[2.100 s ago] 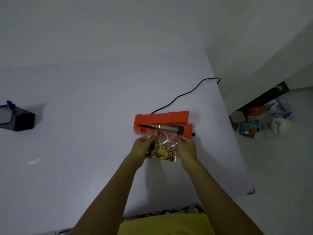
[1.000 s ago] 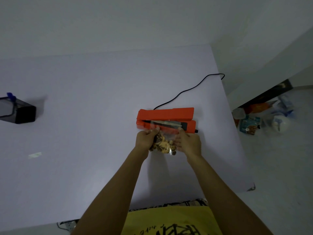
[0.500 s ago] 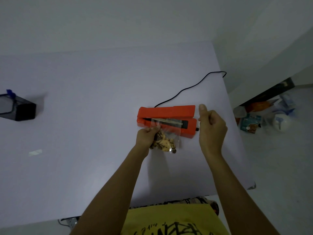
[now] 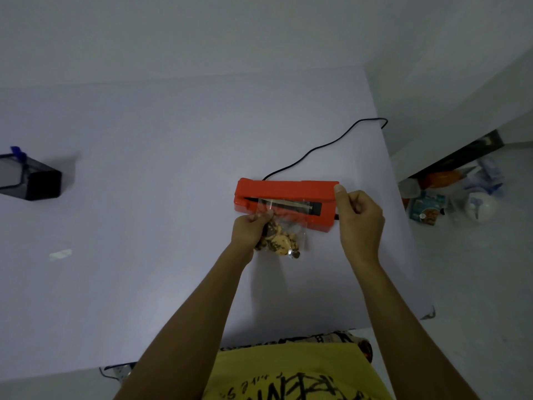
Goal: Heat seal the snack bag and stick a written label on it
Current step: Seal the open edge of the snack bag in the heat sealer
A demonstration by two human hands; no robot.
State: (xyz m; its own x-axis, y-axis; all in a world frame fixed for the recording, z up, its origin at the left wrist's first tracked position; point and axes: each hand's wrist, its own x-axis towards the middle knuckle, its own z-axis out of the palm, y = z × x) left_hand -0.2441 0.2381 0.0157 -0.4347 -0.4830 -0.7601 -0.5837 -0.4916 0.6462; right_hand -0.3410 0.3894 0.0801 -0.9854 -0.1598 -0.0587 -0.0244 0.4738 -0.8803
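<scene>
Already the right hand (image 4: 359, 217) touched the sealer's lid (image 4: 285, 190) end.
Its curled fingers held nothing; the left hand (image 4: 251, 229) pinched the snack bag (image 4: 284, 235) across the strip.

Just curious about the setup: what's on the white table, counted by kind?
Heat sealer, orange: 1
Snack bag, clear: 1
Black container: 1
Pale strip, maybe a label: 1
Power cord, black: 1
Total: 5

L hand (image 4: 250, 230) pinches snack bag (image 4: 281, 232), its open top laid over orange sealer (image 4: 285, 204) bar on worktop (image 4: 144, 197); R hand (image 4: 359, 219) thumb at sealer's lid end.
</scene>
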